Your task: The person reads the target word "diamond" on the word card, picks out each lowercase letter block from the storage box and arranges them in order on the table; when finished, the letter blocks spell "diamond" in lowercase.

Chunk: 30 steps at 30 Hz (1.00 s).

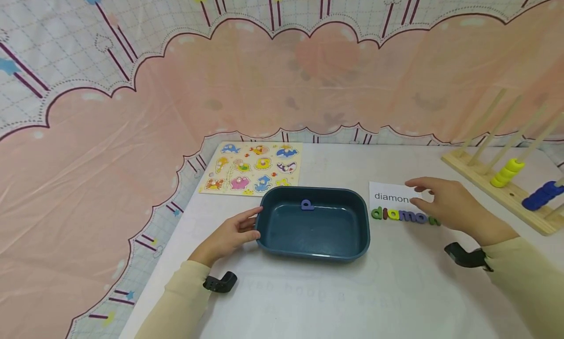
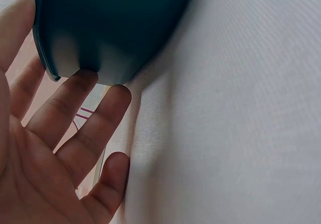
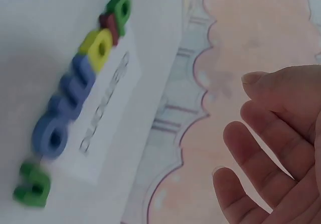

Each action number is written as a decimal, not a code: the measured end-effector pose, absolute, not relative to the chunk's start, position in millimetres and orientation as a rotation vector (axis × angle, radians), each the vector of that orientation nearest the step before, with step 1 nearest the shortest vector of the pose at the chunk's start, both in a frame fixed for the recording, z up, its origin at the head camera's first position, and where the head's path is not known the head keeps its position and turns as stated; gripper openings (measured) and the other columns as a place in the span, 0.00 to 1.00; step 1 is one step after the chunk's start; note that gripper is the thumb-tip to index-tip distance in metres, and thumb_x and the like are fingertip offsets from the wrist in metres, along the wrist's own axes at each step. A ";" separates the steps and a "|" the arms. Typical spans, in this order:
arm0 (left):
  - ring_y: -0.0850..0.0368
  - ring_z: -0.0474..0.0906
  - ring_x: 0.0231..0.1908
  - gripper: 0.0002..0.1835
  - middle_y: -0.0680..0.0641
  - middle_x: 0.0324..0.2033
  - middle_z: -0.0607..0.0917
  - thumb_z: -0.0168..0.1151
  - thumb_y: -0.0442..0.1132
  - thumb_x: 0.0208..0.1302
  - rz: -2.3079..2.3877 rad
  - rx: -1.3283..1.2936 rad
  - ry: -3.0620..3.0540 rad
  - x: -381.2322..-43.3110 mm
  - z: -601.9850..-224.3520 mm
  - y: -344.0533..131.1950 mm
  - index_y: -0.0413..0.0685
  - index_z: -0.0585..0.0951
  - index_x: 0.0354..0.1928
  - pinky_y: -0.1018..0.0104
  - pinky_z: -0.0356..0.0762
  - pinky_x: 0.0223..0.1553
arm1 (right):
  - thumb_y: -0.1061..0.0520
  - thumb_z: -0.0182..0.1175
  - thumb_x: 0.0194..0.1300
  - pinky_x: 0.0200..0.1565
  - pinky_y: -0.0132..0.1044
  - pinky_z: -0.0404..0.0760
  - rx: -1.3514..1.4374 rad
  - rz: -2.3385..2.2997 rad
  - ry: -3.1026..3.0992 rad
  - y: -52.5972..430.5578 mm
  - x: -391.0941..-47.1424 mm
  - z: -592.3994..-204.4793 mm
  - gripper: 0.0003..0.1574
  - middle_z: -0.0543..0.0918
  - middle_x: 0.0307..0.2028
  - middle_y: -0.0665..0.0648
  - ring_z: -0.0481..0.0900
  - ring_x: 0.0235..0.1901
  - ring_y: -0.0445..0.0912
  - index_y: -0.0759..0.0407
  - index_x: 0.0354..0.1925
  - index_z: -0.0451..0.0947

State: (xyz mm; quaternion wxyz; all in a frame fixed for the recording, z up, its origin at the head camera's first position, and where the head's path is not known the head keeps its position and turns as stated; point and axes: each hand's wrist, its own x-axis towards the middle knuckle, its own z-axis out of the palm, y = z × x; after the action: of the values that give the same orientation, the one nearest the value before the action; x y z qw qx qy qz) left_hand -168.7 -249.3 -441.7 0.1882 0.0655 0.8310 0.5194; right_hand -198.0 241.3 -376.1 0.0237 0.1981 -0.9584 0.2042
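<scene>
My left hand (image 1: 230, 235) touches the left side of a dark teal plastic tub (image 1: 308, 238), fingers loosely spread against its outer wall (image 2: 110, 33). A small purple letter (image 1: 307, 205) lies inside near the far wall. My right hand (image 1: 456, 206) hovers over a white word card (image 1: 382, 189) printed "diamond", fingers loosely bent around nothing, covering the card's right end in the head view. Along the card's near edge runs a row of coloured letters, "diamon", from a green d (image 3: 119, 10) to a green n (image 3: 32, 186).
A sea-animal peg puzzle (image 1: 251, 168) lies behind the tub, at the left. At the far right stands a wooden post stand (image 1: 506, 192) with yellow rings (image 1: 506, 173) and blue rings (image 1: 542, 196). Patterned cloth (image 1: 308, 84) hangs behind the white table (image 1: 308, 300).
</scene>
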 end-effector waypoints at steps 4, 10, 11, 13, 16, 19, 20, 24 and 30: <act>0.39 0.70 0.66 0.37 0.35 0.66 0.73 0.67 0.41 0.68 1.460 0.183 2.344 -168.2 -440.9 -248.7 0.49 0.63 0.76 0.44 0.70 0.62 | 0.60 0.67 0.64 0.46 0.60 0.81 0.686 0.673 -2.920 217.0 -199.1 -370.7 0.25 0.84 0.47 0.68 0.82 0.45 0.62 0.65 0.59 0.78; 0.38 0.69 0.66 0.37 0.34 0.66 0.73 0.66 0.40 0.68 1.471 0.185 2.339 -167.6 -441.3 -248.7 0.48 0.63 0.76 0.45 0.70 0.62 | 0.63 0.67 0.64 0.47 0.57 0.82 0.824 0.761 -2.865 182.0 -201.6 -368.6 0.24 0.85 0.48 0.65 0.82 0.47 0.60 0.66 0.58 0.78; 0.38 0.69 0.66 0.37 0.34 0.66 0.73 0.66 0.40 0.68 1.472 0.184 2.339 -167.6 -441.4 -248.8 0.48 0.63 0.76 0.45 0.70 0.62 | 0.63 0.67 0.64 0.46 0.57 0.82 0.843 0.773 -2.861 177.0 -201.9 -369.3 0.24 0.85 0.48 0.65 0.82 0.47 0.60 0.66 0.58 0.78; 0.38 0.69 0.66 0.37 0.35 0.66 0.73 0.66 0.40 0.68 1.473 0.184 2.336 -167.7 -441.8 -249.0 0.49 0.63 0.76 0.45 0.69 0.62 | 0.63 0.67 0.64 0.46 0.55 0.83 0.882 0.791 -2.853 167.4 -202.4 -370.7 0.24 0.85 0.49 0.64 0.82 0.47 0.59 0.65 0.58 0.79; 0.38 0.68 0.67 0.37 0.34 0.66 0.72 0.66 0.40 0.68 1.479 0.184 2.330 -167.9 -442.3 -249.4 0.49 0.63 0.76 0.44 0.69 0.63 | 0.62 0.67 0.64 0.47 0.54 0.82 0.936 0.812 -2.838 155.1 -203.2 -373.4 0.24 0.85 0.49 0.62 0.82 0.48 0.57 0.65 0.58 0.79; 0.38 0.68 0.67 0.37 0.34 0.66 0.73 0.66 0.40 0.68 1.485 0.183 2.322 -167.9 -442.5 -249.5 0.48 0.63 0.76 0.44 0.69 0.63 | 0.62 0.67 0.64 0.49 0.54 0.81 0.981 0.820 -2.831 143.8 -204.5 -374.3 0.23 0.85 0.49 0.61 0.82 0.49 0.56 0.64 0.58 0.79; 0.38 0.68 0.67 0.37 0.34 0.66 0.73 0.66 0.40 0.68 1.488 0.182 2.321 -167.8 -442.5 -249.6 0.49 0.63 0.76 0.44 0.69 0.63 | 0.62 0.67 0.64 0.51 0.54 0.81 0.994 0.820 -2.831 140.1 -205.1 -374.2 0.23 0.85 0.49 0.61 0.82 0.49 0.56 0.64 0.58 0.79; 0.39 0.69 0.66 0.37 0.35 0.66 0.73 0.66 0.40 0.68 1.488 0.187 2.321 -167.8 -442.2 -249.1 0.49 0.63 0.76 0.45 0.69 0.63 | 0.59 0.68 0.65 0.54 0.54 0.79 1.037 0.813 -2.839 124.8 -207.4 -370.5 0.25 0.84 0.51 0.60 0.82 0.51 0.55 0.64 0.59 0.79; 0.39 0.69 0.66 0.37 0.34 0.65 0.74 0.66 0.39 0.68 1.487 0.196 2.323 -168.4 -441.9 -248.8 0.48 0.63 0.76 0.45 0.69 0.63 | 0.56 0.70 0.64 0.57 0.51 0.78 1.103 0.798 -2.836 100.2 -211.3 -364.8 0.27 0.84 0.52 0.60 0.81 0.52 0.53 0.63 0.59 0.79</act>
State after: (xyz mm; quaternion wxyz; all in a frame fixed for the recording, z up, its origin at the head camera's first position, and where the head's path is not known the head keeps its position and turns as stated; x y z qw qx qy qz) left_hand -168.4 -248.8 -441.9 0.1873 0.0696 0.8253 0.5281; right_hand -211.3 100.2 -364.8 -0.0019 0.3507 -0.9015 0.2535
